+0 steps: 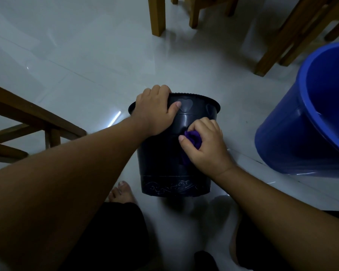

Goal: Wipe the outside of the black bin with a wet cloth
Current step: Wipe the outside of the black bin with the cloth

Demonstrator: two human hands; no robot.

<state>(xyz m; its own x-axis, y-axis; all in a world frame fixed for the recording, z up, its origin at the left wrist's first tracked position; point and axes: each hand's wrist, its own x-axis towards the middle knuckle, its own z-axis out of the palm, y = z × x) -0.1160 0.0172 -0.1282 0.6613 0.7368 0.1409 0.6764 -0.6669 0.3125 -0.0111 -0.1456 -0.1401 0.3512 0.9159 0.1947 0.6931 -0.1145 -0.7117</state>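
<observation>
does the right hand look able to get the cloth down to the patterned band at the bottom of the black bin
Probably yes: the right hand holds the purple cloth against the black plastic bin, and nothing covers the patterned band below it.

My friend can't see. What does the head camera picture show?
A person's left hand grips the rim of a black bin on the floor, while the right hand presses a purple cloth against its side. A blue bucket stands to the right.

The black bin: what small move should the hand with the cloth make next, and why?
Probably draw the purple cloth down the wall of the black bin toward the patterned band near its base. The right hand presses the cloth at mid-height, with wall below it not yet reached, and the left hand grips the rim, steadying the bin.
</observation>
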